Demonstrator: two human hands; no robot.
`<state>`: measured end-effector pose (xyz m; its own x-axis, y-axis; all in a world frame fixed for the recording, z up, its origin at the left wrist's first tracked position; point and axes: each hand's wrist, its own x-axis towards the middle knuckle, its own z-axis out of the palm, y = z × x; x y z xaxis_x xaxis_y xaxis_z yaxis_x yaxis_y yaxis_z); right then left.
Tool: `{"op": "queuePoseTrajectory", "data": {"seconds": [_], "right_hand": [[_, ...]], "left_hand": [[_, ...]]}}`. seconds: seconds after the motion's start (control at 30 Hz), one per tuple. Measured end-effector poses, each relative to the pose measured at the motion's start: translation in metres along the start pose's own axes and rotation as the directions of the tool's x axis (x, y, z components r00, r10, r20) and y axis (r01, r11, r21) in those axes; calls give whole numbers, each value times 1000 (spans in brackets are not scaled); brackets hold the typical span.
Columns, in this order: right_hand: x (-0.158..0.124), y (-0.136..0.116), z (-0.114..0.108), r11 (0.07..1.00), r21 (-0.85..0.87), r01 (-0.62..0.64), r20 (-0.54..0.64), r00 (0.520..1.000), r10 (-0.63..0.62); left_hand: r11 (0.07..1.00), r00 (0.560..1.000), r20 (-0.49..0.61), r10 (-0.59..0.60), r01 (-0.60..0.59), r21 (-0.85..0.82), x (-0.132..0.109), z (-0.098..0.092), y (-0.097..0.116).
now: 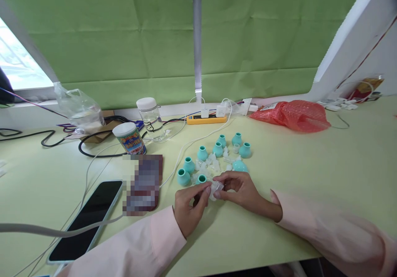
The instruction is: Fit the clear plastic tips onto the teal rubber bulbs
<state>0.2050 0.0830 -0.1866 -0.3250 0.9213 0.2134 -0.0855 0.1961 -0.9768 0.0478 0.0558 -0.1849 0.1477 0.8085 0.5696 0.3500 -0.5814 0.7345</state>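
Note:
Between my two hands, just above the table, is a small clear plastic cup-like piece (216, 189). My left hand (190, 207) pinches its left side with thumb and forefinger. On the other side, my right hand (242, 191) grips it between thumb and fingertips. Right behind the hands stand several small turquoise bottles with open necks, such as one bottle (202, 153) and another bottle (183, 177). One turquoise piece (240, 166) lies close to my right hand, its opening not showing. Small translucent plastic parts (213, 161) are heaped among the bottles.
A large phone (88, 219) and a blurred-out dark red object (144, 186) lie to the left. Behind them stand a printed canister (129, 139) and a clear jar (151, 119). An orange power strip (206, 120) with cables and a red bubble-wrap bag (294, 115) lie along the back.

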Motion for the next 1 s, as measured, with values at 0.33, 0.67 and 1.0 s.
{"op": "queuePoseTrajectory", "data": {"seconds": [0.33, 0.67, 1.0], "right_hand": [[2, -1, -2, 989, 106, -107, 33, 994, 105], [0, -9, 2, 988, 107, -114, 9, 993, 114], [-8, -13, 3, 921, -237, 310, 16, 949, -315]], "left_hand": [[874, 899, 123, 419, -437, 211, -1, -3, -8], [889, 901, 121, 416, -432, 153, -4, 0, -2], [931, 961, 181, -210, 253, -264, -9, -2, 16]]}}
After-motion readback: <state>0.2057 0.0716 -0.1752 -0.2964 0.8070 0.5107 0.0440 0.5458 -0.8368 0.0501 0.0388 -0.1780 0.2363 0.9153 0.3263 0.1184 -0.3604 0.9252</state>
